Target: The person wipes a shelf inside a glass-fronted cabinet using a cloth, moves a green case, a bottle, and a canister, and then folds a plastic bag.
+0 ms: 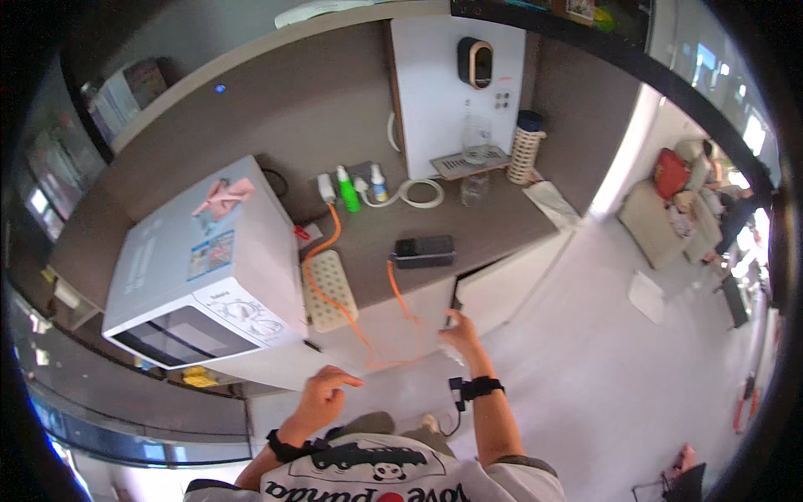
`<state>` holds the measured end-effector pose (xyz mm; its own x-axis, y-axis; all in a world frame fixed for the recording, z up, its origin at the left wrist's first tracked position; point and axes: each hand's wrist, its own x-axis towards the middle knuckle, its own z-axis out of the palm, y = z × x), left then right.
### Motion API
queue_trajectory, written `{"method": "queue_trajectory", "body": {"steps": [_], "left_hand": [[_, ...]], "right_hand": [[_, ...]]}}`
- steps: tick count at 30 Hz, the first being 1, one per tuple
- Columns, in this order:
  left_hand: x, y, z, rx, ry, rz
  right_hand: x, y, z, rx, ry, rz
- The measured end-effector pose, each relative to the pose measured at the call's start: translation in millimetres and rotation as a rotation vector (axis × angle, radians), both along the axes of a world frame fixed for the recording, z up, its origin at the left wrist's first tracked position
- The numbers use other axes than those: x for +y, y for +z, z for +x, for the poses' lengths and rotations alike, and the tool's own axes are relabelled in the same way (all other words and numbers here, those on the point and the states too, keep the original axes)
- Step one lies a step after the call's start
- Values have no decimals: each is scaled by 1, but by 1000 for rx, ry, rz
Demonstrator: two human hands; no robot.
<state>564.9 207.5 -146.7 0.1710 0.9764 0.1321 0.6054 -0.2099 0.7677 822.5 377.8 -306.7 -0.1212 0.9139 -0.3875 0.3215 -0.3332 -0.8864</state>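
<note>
My right hand (461, 336) is at the top edge of a white cabinet door (502, 285) that stands ajar below the counter; whether its fingers touch the door cannot be told. My left hand (326, 389) hangs in front of the cabinet, empty, thumb and index finger apart. A black phone-like device (424, 251) lies near the counter's front edge, and an orange cable (339, 301) loops down from the counter front and up to a white charger (325, 188). A cream tray with round holes (330, 290) lies beside the white microwave oven (207, 270).
A green bottle (348, 189), a small white spray bottle (377, 183) and a coiled white cable (421, 193) stand or lie at the back. Right of them are a water dispenser (439, 81) and a woven-covered bottle (524, 147). People sit near a sofa (652, 219) at far right.
</note>
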Motion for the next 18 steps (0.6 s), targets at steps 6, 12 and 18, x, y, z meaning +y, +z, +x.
{"method": "queue_trajectory", "body": {"steps": [6,12,18], "left_hand": [[-12,8,-32,-135,-3,2],[-47,9,-111,-77,-144,-221],[-102,2,-203,-675,-158,57]], "right_hand": [[-85,95,-33,371,357,189],[-147,178,-161,725,796,340],[-213,200,-284,623,965,423]]}}
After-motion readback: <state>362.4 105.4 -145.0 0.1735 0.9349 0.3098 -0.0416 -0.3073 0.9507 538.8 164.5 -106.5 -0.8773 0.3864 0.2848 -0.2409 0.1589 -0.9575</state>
